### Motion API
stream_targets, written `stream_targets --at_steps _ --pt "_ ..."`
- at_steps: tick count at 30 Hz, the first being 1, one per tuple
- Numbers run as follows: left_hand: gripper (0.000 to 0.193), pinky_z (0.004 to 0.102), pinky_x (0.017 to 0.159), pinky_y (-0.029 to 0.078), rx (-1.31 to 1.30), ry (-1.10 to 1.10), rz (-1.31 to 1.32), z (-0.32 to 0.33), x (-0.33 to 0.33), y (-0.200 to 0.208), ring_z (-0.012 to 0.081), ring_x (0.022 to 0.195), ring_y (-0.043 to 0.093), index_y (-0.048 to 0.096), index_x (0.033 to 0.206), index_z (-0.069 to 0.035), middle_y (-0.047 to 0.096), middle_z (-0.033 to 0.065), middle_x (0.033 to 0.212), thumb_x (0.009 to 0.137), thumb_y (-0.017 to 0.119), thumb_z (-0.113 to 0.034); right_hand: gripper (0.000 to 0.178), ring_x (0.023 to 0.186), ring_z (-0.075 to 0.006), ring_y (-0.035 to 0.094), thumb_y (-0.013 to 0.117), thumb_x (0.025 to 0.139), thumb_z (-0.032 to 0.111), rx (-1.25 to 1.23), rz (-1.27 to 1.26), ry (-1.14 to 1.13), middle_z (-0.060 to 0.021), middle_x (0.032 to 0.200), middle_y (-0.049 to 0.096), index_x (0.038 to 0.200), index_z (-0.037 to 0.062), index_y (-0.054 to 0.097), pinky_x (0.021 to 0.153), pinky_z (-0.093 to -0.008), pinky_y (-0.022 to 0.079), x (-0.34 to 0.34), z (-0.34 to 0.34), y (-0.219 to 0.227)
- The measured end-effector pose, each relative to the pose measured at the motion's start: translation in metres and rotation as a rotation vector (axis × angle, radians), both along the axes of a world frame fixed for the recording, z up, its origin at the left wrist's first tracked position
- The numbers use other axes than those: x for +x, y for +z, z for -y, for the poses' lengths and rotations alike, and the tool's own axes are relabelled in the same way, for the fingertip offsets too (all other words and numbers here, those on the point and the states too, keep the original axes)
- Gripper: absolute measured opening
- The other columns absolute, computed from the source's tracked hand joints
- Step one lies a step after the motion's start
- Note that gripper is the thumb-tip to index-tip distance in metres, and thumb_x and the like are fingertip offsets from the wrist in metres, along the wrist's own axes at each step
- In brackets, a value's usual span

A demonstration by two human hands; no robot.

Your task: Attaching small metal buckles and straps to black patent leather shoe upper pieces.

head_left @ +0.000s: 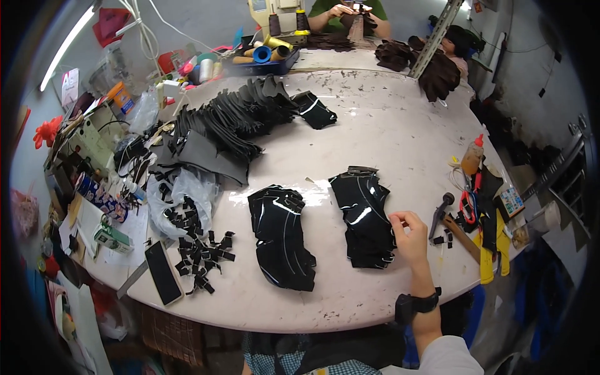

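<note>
My right hand (411, 240) is just off the right edge of a stack of shiny black cut pieces (362, 215). Its fingers are curled in toward the thumb; anything pinched between them is too small to make out. A black band with a dark block (415, 305) is strapped round that wrist. Left of the stack lies a second one of shiny black curved pieces (281, 237), marked with pale lines. My left hand is out of view. Small black tabs (203, 259) are heaped farther left, partly spilling from a clear plastic bag (197, 187).
A long row of grey-black pieces (237, 112) leans across the back left, with a phone (163, 272) near the front edge. At right lie a hammer (461, 237), yellow-handled cutters (486, 256) and a glue bottle (472, 156). Another person's hands (340, 10) work at the far side.
</note>
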State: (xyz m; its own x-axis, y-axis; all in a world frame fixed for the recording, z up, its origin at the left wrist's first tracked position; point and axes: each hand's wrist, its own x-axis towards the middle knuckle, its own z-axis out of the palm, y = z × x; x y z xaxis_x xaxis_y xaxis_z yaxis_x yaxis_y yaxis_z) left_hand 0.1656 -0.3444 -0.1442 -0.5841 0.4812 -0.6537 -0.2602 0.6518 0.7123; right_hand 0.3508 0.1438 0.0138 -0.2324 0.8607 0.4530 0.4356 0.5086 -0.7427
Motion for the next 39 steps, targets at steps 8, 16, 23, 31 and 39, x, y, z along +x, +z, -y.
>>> stream_targets --at_steps 8,16,23,31,39 --pt "0.035 0.0308 0.081 0.042 0.026 -0.010 -0.035 0.014 0.011 -0.017 0.0213 0.093 0.055 0.052 0.108 0.004 0.060 0.0135 0.097 0.078 0.056 -0.014 0.010 0.062 -0.0138 0.054 0.057 0.079 0.009 -0.067 -0.129 -0.049 -0.0070 0.070 0.059 0.078 -0.0003 0.061 0.060 -0.0248 0.043 0.002 -0.003 -0.003" --pt "0.036 0.0310 0.082 0.042 0.001 -0.133 -0.048 0.042 0.003 -0.029 0.0218 0.093 0.056 0.051 0.109 0.003 0.060 0.0135 0.099 0.079 0.056 -0.014 0.007 0.066 -0.0114 0.053 0.053 0.076 0.000 -0.154 -0.218 0.207 -0.0063 0.073 0.057 0.082 -0.0010 0.057 0.064 -0.0226 0.042 0.052 0.075 0.047" --pt "0.036 0.0312 0.083 0.043 -0.019 -0.399 -0.009 0.038 -0.022 -0.037 0.0222 0.094 0.056 0.051 0.110 0.002 0.059 0.0136 0.100 0.079 0.056 -0.015 0.015 0.061 -0.0135 0.060 0.058 0.079 0.016 -1.069 0.572 0.829 -0.0074 0.072 0.063 0.086 0.0036 0.062 0.056 -0.0257 0.047 0.150 0.129 0.027" --pt "0.038 0.0314 0.083 0.043 -0.020 -0.682 0.035 0.034 -0.039 -0.028 0.0226 0.095 0.056 0.050 0.112 0.002 0.059 0.0136 0.101 0.079 0.057 -0.016 0.016 0.056 -0.0151 0.059 0.056 0.076 0.014 -1.346 0.339 -0.300 -0.0092 0.064 0.059 0.077 -0.0019 0.057 0.052 -0.0268 0.048 0.296 0.265 -0.199" --pt "0.047 0.0350 0.088 0.039 -0.148 -0.976 0.043 0.002 -0.055 0.029 0.0296 0.103 0.052 0.044 0.120 -0.004 0.055 0.0155 0.111 0.077 0.057 -0.021 0.029 0.072 -0.0237 0.059 0.056 0.070 0.007 -1.020 0.234 -0.214 -0.0170 0.085 0.061 0.099 -0.0005 0.056 0.070 -0.0309 0.047 0.313 0.377 -0.368"
